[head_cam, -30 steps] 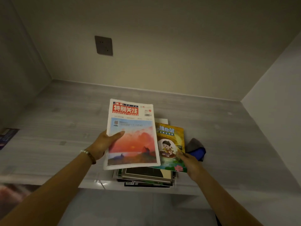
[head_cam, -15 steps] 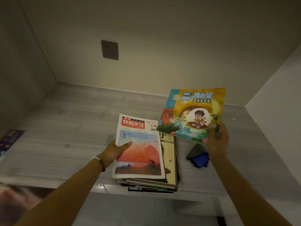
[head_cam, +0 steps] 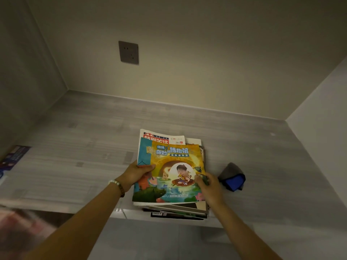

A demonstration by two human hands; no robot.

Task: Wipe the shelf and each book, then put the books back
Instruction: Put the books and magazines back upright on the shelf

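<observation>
A colourful children's book (head_cam: pixel 169 171) with a yellow cover lies on top of a red-titled magazine (head_cam: pixel 163 138), whose upper edge alone shows. My left hand (head_cam: pixel 135 174) grips the left edges of both, thumb on the cover. My right hand (head_cam: pixel 208 184) pinches the book's right edge. Under them a stack of books (head_cam: pixel 180 210) rests at the front edge of the grey wooden shelf (head_cam: pixel 84 147). A folded grey and blue cloth (head_cam: pixel 232 178) lies on the shelf just right of my right hand.
The shelf is a recess with a back wall carrying a dark socket plate (head_cam: pixel 128 52) and side walls left and right. A dark blue booklet (head_cam: pixel 14 156) lies at the shelf's far left edge.
My right hand has brought the children's book down from the raised position at the right and laid it over the magazine in my left hand. The cloth has not moved.
</observation>
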